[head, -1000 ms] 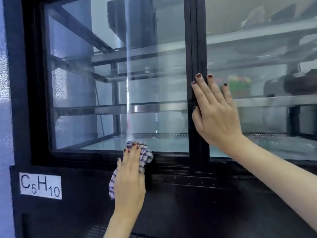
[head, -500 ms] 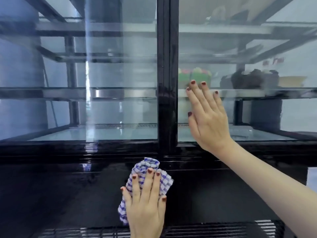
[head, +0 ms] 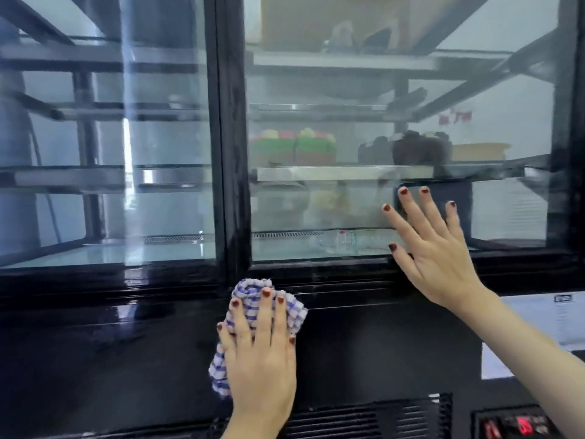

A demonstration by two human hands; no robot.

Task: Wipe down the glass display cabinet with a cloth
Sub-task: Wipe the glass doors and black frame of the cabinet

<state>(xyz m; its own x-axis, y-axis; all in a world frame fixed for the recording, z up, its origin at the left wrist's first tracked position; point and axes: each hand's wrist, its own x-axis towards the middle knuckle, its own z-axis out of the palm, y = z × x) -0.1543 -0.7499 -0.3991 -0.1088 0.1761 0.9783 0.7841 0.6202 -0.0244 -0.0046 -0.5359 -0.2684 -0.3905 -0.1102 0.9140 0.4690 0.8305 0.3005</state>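
our left hand (head: pixel 259 359), fingers straight, presses the cloth (head: pixel 250 289) flat on the black panel (head: pixel 126 359) just below the centre post (head: pixel 232 153) of the glass display cabinet (head: pixel 566 122). our right hand (head: pixel 433 248) rests released on the pane (head: pixel 348 210) right of the post. this pane looks hazy, so we judge much wiping is left.

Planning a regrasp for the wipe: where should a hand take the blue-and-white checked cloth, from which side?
Likely best: pinch the bunched top fold of the blue-and-white checked cloth, coming from above. It bulges clear above the left hand, which presses the rest flat against the glossy black cabinet panel.
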